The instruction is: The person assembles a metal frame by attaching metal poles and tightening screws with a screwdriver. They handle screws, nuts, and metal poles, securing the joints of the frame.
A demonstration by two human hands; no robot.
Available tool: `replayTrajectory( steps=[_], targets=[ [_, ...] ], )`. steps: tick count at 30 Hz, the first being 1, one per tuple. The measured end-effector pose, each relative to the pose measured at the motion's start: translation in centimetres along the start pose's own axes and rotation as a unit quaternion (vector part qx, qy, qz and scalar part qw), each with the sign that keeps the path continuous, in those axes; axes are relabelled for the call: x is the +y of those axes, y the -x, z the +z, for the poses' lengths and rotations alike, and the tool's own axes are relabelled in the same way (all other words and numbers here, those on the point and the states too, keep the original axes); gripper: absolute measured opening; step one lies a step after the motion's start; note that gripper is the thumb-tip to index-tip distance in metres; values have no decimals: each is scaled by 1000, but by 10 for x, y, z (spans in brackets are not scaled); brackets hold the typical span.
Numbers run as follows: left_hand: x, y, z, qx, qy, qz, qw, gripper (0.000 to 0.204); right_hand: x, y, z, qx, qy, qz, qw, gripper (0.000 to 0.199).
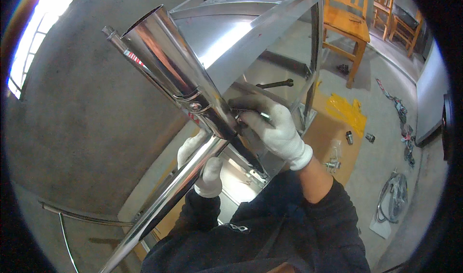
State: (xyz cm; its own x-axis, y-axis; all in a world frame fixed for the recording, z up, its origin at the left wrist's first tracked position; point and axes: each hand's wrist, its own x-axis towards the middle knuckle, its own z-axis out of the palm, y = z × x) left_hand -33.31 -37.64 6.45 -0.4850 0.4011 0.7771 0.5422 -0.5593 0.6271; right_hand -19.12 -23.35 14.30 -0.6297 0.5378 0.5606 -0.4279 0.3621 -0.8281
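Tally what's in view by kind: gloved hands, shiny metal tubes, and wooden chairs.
Gloved hands: 2, the left hand and the right hand
Shiny metal tubes: 2, a wide tube and a long pole
Wooden chairs: 3, nearest chair
Total: 7

glossy mirror-polished steel tube [178,75], white knit cloth gloves [277,130], varnished wooden chair [347,24]

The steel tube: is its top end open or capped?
Open: the steel tube ends in a dark, hollow mouth at its top, with no cap on it.

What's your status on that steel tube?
Left hand grips steel tube from below. Right hand holds small tool at clamp. Nothing blocking.
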Motion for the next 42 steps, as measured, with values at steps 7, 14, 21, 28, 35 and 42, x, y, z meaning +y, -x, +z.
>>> replayTrajectory(
  steps=[7,14,21,28,35,42],
  targets=[
    [0,3,5,26,33,-9,999,69,3,-12,-12,-81,41,-56,994,27],
    [3,2,0,-1,5,-9,1000,69,2,-17,-16,-100,54,-55,992,26],
    [1,-5,-12,-14,-13,-5,1000,69,7,-2,-4,-31,77,8,997,27],
    [-5,-9,-10,-11,-14,12,1000,69,0,-9,-10,-75,74,-30,994,31],
    [-16,-5,-6,-9,10,31,999,69,-1,0,-7,-54,-119,101,986,41],
    [-12,-9,-2,-20,13,50,998,69,-5,-1,-10,-63,-192,136,970,42]
  ],
)
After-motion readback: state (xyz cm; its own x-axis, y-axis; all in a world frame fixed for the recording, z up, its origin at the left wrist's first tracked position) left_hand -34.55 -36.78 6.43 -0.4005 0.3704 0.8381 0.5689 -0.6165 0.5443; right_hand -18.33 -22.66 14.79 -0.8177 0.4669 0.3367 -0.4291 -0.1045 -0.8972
